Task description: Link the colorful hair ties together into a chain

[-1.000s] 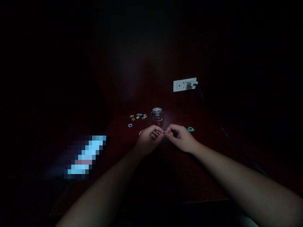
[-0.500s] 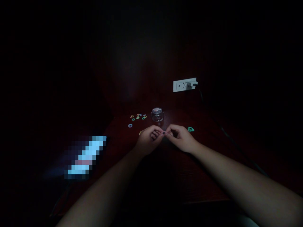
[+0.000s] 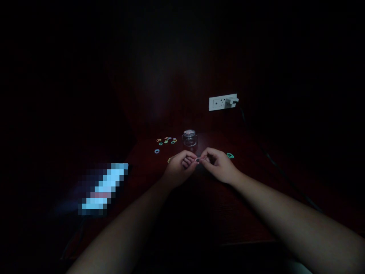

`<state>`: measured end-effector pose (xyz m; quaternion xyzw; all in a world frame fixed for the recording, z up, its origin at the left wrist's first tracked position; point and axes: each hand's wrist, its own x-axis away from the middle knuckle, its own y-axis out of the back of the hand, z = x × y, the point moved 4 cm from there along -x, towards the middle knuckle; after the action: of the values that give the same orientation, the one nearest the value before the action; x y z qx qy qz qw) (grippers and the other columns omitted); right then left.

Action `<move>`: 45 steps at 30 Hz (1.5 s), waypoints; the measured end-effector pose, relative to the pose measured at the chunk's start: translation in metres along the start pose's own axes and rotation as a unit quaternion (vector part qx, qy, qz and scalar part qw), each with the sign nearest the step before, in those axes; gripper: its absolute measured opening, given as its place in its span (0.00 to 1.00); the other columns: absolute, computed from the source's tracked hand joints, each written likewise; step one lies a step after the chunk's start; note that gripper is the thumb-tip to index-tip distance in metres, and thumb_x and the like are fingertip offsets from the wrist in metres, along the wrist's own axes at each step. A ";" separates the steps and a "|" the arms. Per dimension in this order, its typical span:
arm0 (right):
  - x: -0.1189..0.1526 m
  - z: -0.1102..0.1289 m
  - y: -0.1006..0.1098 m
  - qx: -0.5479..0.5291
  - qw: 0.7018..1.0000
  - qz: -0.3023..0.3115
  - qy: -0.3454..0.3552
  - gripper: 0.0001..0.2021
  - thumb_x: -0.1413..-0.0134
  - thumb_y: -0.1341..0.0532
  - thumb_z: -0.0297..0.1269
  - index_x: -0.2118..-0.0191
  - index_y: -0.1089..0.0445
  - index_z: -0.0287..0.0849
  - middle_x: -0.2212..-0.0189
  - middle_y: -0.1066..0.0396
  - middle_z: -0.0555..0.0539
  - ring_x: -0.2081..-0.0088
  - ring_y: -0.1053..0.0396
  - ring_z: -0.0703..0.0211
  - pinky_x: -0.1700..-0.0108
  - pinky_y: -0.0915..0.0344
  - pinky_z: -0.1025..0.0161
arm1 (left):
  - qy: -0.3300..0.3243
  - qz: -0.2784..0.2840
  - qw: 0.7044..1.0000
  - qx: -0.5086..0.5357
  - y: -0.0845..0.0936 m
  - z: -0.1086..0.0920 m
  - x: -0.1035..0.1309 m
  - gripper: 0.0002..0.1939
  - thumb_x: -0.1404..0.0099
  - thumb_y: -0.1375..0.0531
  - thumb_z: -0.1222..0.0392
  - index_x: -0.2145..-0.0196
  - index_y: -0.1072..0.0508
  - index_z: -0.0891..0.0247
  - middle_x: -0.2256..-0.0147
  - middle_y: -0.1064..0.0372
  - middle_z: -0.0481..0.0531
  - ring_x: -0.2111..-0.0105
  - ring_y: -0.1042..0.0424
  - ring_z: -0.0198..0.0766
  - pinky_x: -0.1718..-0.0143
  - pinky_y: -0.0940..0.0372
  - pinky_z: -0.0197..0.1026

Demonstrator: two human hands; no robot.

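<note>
Between my two hands is a small pale pink hair tie (image 3: 198, 158), pinched at its two sides. My left hand (image 3: 181, 168) has closed fingertips on the left side of the loop. My right hand (image 3: 217, 166) grips the right side between thumb and finger. Just behind them stands a clear lidded jar (image 3: 189, 138). A green band (image 3: 230, 155) lies beyond my right hand. Partly covered by my left hand is a yellow band (image 3: 169, 160), and a bluish hair tie (image 3: 156, 151) rests farther left.
Several small coloured bands (image 3: 166, 141) are scattered left of the jar on the dark red table (image 3: 242, 213). A blurred lit screen (image 3: 105, 188) sits at the left edge. On the back wall is a socket (image 3: 222, 102) with a plug, its cable (image 3: 269, 156) running down the right side.
My right hand has shifted slightly up and right, and the pink loop between the fingertips shows wider. My left hand stays nearly where it was.
</note>
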<state>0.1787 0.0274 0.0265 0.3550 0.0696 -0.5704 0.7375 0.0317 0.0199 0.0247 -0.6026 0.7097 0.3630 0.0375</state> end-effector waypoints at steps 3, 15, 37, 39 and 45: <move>0.000 0.000 0.000 0.004 1.000 -0.003 0.001 0.07 0.50 0.44 0.37 0.72 0.35 0.39 0.80 0.38 0.51 0.77 0.44 0.66 0.75 0.46 0.68 | 0.002 0.004 1.000 0.007 -0.001 0.001 0.000 0.08 0.42 0.43 0.59 0.66 0.32 0.65 0.71 0.33 0.50 0.73 0.35 0.30 0.74 0.39 0.32; 0.000 0.001 -0.002 0.008 1.000 0.012 -0.005 0.06 0.50 0.44 0.36 0.73 0.37 0.39 0.81 0.41 0.53 0.78 0.46 0.67 0.75 0.48 0.68 | -0.047 0.071 0.996 -0.009 -0.002 -0.006 0.002 0.13 0.43 0.42 0.64 0.59 0.33 0.62 0.66 0.34 0.51 0.70 0.34 0.32 0.69 0.37 0.35; 0.000 -0.002 -0.007 -0.012 0.999 0.051 -0.014 0.05 0.50 0.44 0.35 0.71 0.36 0.39 0.79 0.39 0.52 0.77 0.44 0.67 0.74 0.46 0.68 | -0.052 0.010 0.998 -0.043 0.000 -0.004 0.000 0.08 0.42 0.42 0.62 0.63 0.30 0.64 0.66 0.32 0.52 0.70 0.33 0.32 0.69 0.36 0.35; 0.000 -0.001 -0.007 -0.010 0.999 0.044 -0.012 0.05 0.50 0.44 0.35 0.71 0.36 0.38 0.79 0.39 0.52 0.77 0.44 0.67 0.74 0.46 0.68 | -0.050 0.014 0.998 -0.039 0.000 -0.002 0.000 0.08 0.42 0.42 0.63 0.63 0.30 0.64 0.66 0.32 0.52 0.70 0.33 0.32 0.69 0.36 0.35; -0.001 0.001 -0.006 0.007 1.000 0.029 0.000 0.05 0.50 0.44 0.35 0.72 0.35 0.38 0.80 0.39 0.52 0.77 0.44 0.67 0.74 0.47 0.68 | -0.044 0.016 0.998 -0.033 0.000 -0.001 0.001 0.09 0.42 0.42 0.62 0.62 0.31 0.64 0.66 0.32 0.52 0.69 0.32 0.33 0.68 0.36 0.35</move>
<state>0.1734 0.0269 0.0248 0.3616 0.0549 -0.5490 0.7515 0.0322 0.0188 0.0253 -0.5756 0.7046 0.4128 0.0426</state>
